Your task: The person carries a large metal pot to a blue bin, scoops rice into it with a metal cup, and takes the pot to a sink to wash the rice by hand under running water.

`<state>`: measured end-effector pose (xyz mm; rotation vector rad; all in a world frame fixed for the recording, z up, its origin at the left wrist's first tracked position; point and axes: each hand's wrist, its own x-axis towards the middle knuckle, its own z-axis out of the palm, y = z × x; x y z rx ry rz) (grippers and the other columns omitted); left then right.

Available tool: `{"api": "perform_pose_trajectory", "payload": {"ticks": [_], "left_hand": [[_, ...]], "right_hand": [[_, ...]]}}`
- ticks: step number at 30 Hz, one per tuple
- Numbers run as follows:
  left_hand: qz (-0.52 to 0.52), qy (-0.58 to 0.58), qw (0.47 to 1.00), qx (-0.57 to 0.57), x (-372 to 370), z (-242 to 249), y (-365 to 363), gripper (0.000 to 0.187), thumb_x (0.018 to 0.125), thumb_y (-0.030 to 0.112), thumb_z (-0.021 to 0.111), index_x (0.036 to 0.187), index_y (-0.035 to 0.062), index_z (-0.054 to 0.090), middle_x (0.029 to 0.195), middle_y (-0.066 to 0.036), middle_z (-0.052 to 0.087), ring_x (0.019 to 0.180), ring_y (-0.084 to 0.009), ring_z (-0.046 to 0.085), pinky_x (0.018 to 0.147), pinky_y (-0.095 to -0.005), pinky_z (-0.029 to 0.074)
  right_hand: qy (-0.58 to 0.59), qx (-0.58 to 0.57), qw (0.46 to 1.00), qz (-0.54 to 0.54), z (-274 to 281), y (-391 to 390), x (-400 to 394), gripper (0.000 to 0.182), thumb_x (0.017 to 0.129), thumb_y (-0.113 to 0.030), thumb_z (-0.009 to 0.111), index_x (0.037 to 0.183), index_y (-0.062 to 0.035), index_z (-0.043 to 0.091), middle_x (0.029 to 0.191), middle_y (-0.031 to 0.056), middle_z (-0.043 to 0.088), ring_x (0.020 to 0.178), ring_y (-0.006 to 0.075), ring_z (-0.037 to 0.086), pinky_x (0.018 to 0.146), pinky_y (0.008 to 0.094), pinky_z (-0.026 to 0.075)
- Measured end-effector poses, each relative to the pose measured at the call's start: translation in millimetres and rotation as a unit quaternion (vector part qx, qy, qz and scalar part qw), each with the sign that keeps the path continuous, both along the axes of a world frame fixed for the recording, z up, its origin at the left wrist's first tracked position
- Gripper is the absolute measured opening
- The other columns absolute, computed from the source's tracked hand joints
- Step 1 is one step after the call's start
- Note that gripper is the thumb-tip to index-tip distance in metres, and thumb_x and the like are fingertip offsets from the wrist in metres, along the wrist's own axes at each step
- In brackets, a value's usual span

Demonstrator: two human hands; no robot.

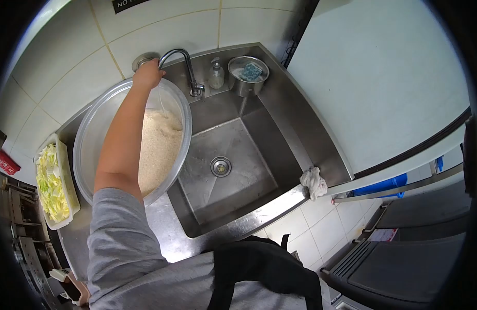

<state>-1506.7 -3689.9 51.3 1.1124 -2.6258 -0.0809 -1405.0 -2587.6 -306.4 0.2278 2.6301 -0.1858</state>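
My left hand [148, 75] reaches over a large metal bowl [185, 132], its fingers closed at the outlet end of the curved faucet [188, 64]. The fingers appear wrapped round the spout tip, though the arm and hand partly hide the grip. A thin stream of water falls from there into the bowl. Pale rice grains [160, 147] fill the bowl's right side, and my forearm covers part of them. Cloudy water shows near the stream. The bowl sits on the counter left of the sink, its rim by the basin edge. My right hand is out of view.
The steel sink [233, 155] has a round drain [221, 166]. Behind it stand a soap bottle [216, 75] and a metal pot [244, 85] with a blue scrubber [250, 72]. A tray of chopped cabbage [53, 188] lies left; a crumpled cloth [314, 183] hangs on the front edge.
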Motion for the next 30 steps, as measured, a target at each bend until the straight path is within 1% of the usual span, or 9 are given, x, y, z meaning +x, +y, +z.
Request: {"api": "perform_pose_trajectory", "payload": {"ticks": [8, 10, 13, 14, 17, 20, 23, 24, 30], "left_hand": [[-0.016, 0.049, 0.999, 0.003, -1.1, 0.7, 25.2, 0.07, 0.08, 0.028, 0.071, 0.138, 0.009, 0.037, 0.12, -0.021, 0.058, 0.111, -0.037, 0.057, 0.089, -0.0471, 0.048], [0.012, 0.116, 0.99, -0.079, 1.0, 1.5, 38.5, 0.075, 0.078, 0.032, 0.074, 0.137, 0.006, 0.037, 0.122, -0.023, 0.054, 0.115, -0.0399, 0.052, 0.091, -0.0472, 0.046], [-0.064, 0.217, 0.959, -0.169, -2.7, 7.8, 59.5, 0.066, 0.079, 0.034, 0.072, 0.131, 0.0035, 0.046, 0.12, -0.023, 0.053, 0.113, -0.0392, 0.05, 0.096, -0.0444, 0.042], [-0.105, 0.243, 0.944, -0.197, -5.9, 5.3, 70.4, 0.061, 0.081, 0.033, 0.071, 0.129, 0.0036, 0.049, 0.118, -0.023, 0.053, 0.113, -0.0385, 0.05, 0.096, -0.0444, 0.041], [-0.154, 0.308, 0.931, -0.122, -11.4, 28.2, 209.2, 0.037, 0.086, 0.021, 0.066, 0.118, 0.0038, 0.057, 0.114, -0.017, 0.056, 0.108, -0.0335, 0.054, 0.093, -0.0398, 0.043], [-0.251, 0.341, 0.905, -0.043, -23.7, 9.8, 356.7, 0.017, 0.085, 0.005, 0.059, 0.101, 0.001, 0.058, 0.099, -0.013, 0.057, 0.093, -0.0291, 0.055, 0.083, -0.0352, 0.045], [-0.356, 0.273, 0.893, 0.032, -42.4, -58.5, 483.9, 0.021, 0.076, 0.007, 0.061, 0.096, 0.0025, 0.059, 0.094, -0.015, 0.057, 0.093, -0.033, 0.054, 0.084, -0.0414, 0.043], [-0.371, 0.219, 0.892, 0.135, -49.6, -84.6, 528.6, 0.021, 0.074, 0.005, 0.06, 0.094, 0.0031, 0.061, 0.094, -0.016, 0.058, 0.093, -0.034, 0.054, 0.084, -0.0421, 0.043], [-0.649, 0.045, 0.736, 0.187, -101.0, -143.5, 755.5, 0.02, 0.074, 0.012, 0.067, 0.094, 0.0138, 0.066, 0.094, -0.008, 0.06, 0.089, -0.0286, 0.058, 0.078, -0.0404, 0.047]], "right_hand": [[-0.016, 0.043, 0.998, -0.032, 29.2, -20.8, 6.8, 0.034, 0.077, -0.038, 0.068, 0.087, -0.0062, 0.073, 0.081, 0.02, 0.068, 0.083, 0.0354, 0.067, 0.075, 0.0415, 0.052], [-0.018, -0.012, 0.999, -0.045, 30.9, -21.3, 4.0, 0.03, 0.08, -0.035, 0.066, 0.088, -0.0067, 0.073, 0.083, 0.0202, 0.068, 0.083, 0.0354, 0.067, 0.075, 0.0413, 0.052], [-0.006, -0.096, 0.991, -0.098, 50.4, -27.3, 7.5, 0.025, 0.084, -0.029, 0.063, 0.091, -0.0073, 0.072, 0.087, 0.0205, 0.068, 0.083, 0.0354, 0.067, 0.075, 0.041, 0.052], [-0.036, -0.012, 0.999, -0.029, 70.0, -37.3, 6.1, 0.026, 0.084, -0.031, 0.062, 0.092, -0.0081, 0.072, 0.086, 0.0193, 0.068, 0.084, 0.0364, 0.066, 0.076, 0.0411, 0.051], [-0.083, -0.048, 0.991, -0.093, 39.2, -4.4, 20.2, 0.029, 0.085, -0.033, 0.06, 0.094, -0.0081, 0.072, 0.088, 0.0191, 0.068, 0.087, 0.0374, 0.065, 0.079, 0.0416, 0.051], [-0.058, -0.048, 0.991, -0.107, 5.5, 35.2, 36.5, 0.033, 0.086, -0.037, 0.058, 0.096, -0.0099, 0.072, 0.093, 0.0183, 0.068, 0.09, 0.0371, 0.064, 0.083, 0.0413, 0.05], [-0.123, -0.047, 0.983, -0.128, -7.0, 71.5, 31.7, 0.037, 0.088, -0.041, 0.054, 0.103, -0.012, 0.071, 0.103, 0.0182, 0.066, 0.1, 0.0352, 0.062, 0.089, 0.0408, 0.048], [-0.128, -0.045, 0.982, -0.129, -3.5, 81.6, 26.9, 0.038, 0.088, -0.042, 0.053, 0.104, -0.012, 0.07, 0.104, 0.0178, 0.066, 0.101, 0.0354, 0.062, 0.089, 0.0413, 0.048], [-0.084, -0.122, 0.982, -0.117, -5.8, 164.6, -25.4, 0.048, 0.088, -0.045, 0.053, 0.111, -0.0053, 0.067, 0.108, 0.0197, 0.065, 0.104, 0.0369, 0.06, 0.092, 0.0419, 0.047]]}}
